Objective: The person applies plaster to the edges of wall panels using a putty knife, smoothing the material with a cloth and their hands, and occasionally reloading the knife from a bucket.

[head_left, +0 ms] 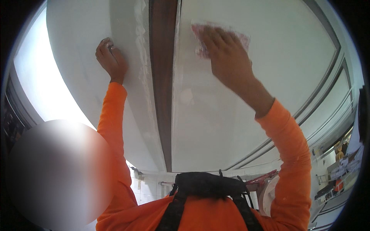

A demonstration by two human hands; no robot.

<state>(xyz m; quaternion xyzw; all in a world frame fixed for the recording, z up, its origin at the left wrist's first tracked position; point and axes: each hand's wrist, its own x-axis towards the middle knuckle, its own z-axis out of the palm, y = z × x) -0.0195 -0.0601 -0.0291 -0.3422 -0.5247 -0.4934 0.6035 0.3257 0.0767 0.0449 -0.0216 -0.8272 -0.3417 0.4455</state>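
My right hand (227, 50) lies over a pinkish-red, white-dusted sheet (199, 30) that looks like sandpaper, pressing it with the fingers against a large white panel (246, 111). The sheet's edges show around the fingers; the part under the palm is hidden. Over at the upper left, my left hand (110, 59) is raised in front of another white surface (83, 34), its fingers curled round something small and greyish that I cannot make out. Between the two white surfaces runs a dark brown strip (162, 77). Whitish filler (140, 36) streaks the edge left of it.
Black straps and a dark pouch (210, 184) cross my orange-sleeved body. Grey frame edges (327, 82) border the panel at the right. Lower right are a reddish metal frame (266, 177) and cluttered items (339, 173). Pale tiles (148, 186) show below; bright light enters at left.
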